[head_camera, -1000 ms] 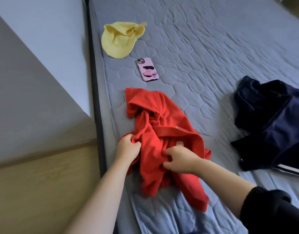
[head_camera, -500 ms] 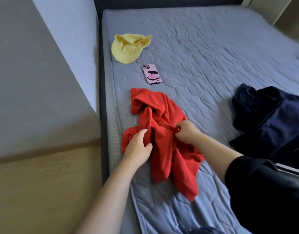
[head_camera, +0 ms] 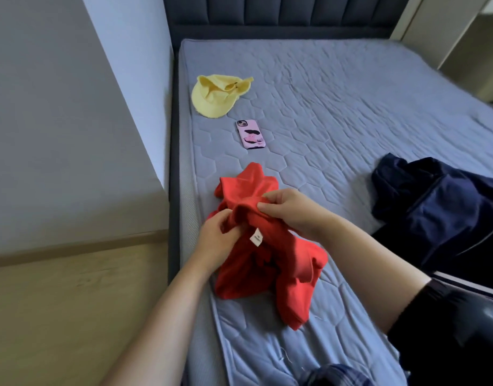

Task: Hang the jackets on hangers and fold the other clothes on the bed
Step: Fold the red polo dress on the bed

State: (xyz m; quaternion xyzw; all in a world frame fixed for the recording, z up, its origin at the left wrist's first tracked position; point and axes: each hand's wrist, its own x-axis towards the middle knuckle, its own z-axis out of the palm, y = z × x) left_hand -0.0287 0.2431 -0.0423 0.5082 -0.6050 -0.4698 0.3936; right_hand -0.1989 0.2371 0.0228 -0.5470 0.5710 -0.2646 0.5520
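On the bed (head_camera: 337,93), the left hand (head_camera: 214,240) and right hand (head_camera: 289,208) both grip a crumpled red garment (head_camera: 267,260).

we note a phone (head_camera: 251,134) in a pink case with dark markings, lying back up, camera end toward the far side. just beyond it and slightly to the left we find a yellow cap (head_camera: 215,96), crumpled (rounded brim nearest the phone, bunched fabric at its far right). the two items are near each other but apart. to the left we see a grey wall (head_camera: 58,121), with a wooden floor (head_camera: 72,316) at its foot. at the upper right we record cream panels (head_camera: 448,32); their type cannot be determined.
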